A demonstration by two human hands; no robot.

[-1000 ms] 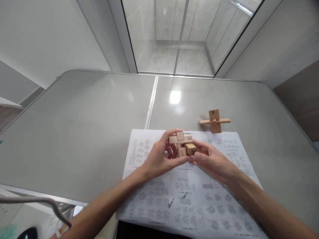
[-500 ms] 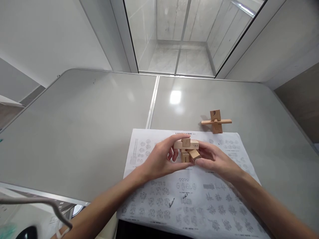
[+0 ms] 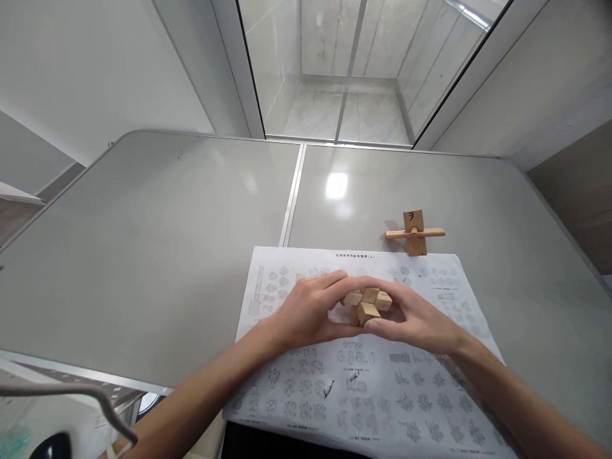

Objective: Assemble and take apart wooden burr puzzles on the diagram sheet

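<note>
Two hands, left [image 3: 306, 312], right [image 3: 415, 319], one wooden puzzle [image 3: 367, 305] gripped

I am reading one hand-drawn black mark, shaped like a "3" or a reversed "E", on the top face of the wooden cross puzzle [image 3: 414, 232]. The printed sheet [image 3: 368, 382] is showing a heading line and diagram rows, too small to read.

Both forearms are bare, with no sleeve in sight. The left hand [image 3: 308, 312] and right hand [image 3: 418, 319] wear no gloves, rings or watch, lower centre of frame.
</note>
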